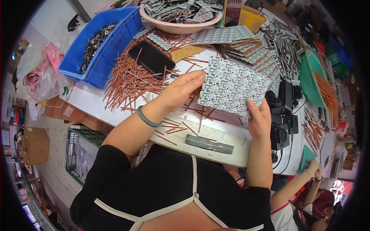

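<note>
Between my two hands is a flat circuit board panel (233,86), pale and covered in small repeated units, tilted above the table. My left hand (181,92) pinches its left edge with thumb and fingers. At the lower right corner my right hand (259,117) grips it, thumb on the face, other fingers mostly hidden behind. Thin reddish-brown strips (127,82) lie heaped to the left, with more scattered under the panel. A grey bar-shaped tool (208,144) rests near the table's front edge. Behind the panel, similar boards (227,35) lie in overlapping stacks.
A blue bin (123,42) of small dark parts stands at the left. A dark phone (152,59) lies on the strips. At the back is a pink basin (177,27) full of board pieces. Black cabled devices (283,127) stand at right, near another person's hands (314,169).
</note>
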### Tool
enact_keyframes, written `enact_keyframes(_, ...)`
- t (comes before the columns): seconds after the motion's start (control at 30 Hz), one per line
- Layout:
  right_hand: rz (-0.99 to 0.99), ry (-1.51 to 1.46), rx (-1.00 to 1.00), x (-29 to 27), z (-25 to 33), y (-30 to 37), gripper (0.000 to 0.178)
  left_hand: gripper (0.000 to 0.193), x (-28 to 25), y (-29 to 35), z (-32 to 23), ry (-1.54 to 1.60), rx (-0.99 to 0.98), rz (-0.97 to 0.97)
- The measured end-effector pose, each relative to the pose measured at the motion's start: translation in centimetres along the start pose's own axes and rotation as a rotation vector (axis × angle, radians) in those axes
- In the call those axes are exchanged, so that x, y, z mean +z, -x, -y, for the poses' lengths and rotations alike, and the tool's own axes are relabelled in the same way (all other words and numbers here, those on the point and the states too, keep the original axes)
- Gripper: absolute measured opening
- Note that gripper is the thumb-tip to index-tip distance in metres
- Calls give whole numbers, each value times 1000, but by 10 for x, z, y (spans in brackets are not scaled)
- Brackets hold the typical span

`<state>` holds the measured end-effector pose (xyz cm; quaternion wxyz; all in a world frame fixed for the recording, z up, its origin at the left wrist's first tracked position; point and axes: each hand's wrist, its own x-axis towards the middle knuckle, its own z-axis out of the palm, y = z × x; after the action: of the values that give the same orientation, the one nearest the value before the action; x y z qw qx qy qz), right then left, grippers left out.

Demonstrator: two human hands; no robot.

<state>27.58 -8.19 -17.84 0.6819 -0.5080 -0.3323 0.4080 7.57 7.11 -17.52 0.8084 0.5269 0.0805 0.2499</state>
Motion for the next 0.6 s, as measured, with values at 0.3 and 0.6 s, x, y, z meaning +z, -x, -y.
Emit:
enact_keyframes(0.3,75,67,-36,-8,-2,4,45,25,-4,1,6,-9,-20,-22)
enact_keyframes(0.6,24,-68,7,-10,-5,2,44,24,0,4,4,12,6,-25)
